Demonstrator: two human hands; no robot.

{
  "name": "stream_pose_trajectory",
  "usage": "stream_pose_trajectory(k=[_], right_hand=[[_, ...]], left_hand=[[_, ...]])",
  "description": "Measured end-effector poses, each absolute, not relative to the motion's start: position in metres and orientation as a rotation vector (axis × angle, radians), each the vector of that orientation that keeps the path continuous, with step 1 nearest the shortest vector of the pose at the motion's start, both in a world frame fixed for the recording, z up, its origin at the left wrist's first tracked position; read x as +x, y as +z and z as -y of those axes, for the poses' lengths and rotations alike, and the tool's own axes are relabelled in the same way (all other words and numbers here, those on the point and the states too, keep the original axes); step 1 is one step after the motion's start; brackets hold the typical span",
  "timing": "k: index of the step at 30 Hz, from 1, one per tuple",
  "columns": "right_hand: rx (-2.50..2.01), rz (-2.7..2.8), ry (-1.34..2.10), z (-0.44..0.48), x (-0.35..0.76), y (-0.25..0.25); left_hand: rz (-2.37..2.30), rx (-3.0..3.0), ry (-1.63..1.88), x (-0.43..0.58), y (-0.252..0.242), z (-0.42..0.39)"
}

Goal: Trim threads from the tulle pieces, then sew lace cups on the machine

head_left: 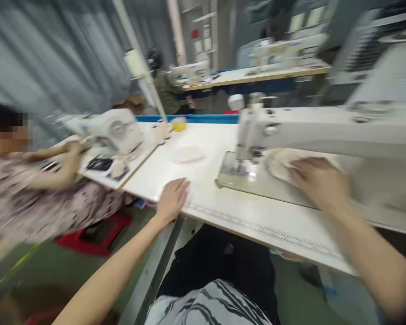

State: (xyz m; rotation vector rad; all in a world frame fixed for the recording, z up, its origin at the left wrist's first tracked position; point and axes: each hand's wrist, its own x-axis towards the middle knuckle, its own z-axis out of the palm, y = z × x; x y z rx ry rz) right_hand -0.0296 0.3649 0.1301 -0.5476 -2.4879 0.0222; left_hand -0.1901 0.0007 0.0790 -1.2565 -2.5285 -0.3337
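My left hand (173, 198) rests on the front edge of the white sewing table (203, 180), its fingers lying flat with nothing under them that I can see. Under the arm of the sewing machine (311, 126), my right hand (316, 178) is closed on the edge of a pale fabric piece (280, 164), right of the needle area. Another pale piece (188, 154) lies flat on the table beyond my left hand. The picture is blurred by motion.
A person (36, 189) sits at a second sewing machine (111, 128) at the left. A yellow tape roll (179, 124) is near the back edge. A red stool (94, 237) stands below left. More machines (287, 52) line the back.
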Motion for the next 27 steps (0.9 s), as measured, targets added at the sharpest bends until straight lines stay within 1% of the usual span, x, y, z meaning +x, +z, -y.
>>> stream_pose_trajectory(k=[4, 13, 21, 27], right_hand=[[-0.654, 2.528, 0.07, -0.393, -0.007, 0.122], [-0.81, 2.462, 0.189, -0.397, -0.008, 0.13], [-0.786, 2.553, 0.115, -0.395, -0.007, 0.136], [-0.864, 2.581, -0.014, -0.39, -0.015, 0.143]], left_hand=[[2.485, -1.333, -0.381, -0.195, 0.077, -0.003], [2.472, -1.355, -0.352, -0.202, 0.064, -0.002], [2.454, -1.387, -0.3, -0.211, 0.058, 0.005], [2.446, -1.426, -0.245, -0.221, 0.048, 0.011]])
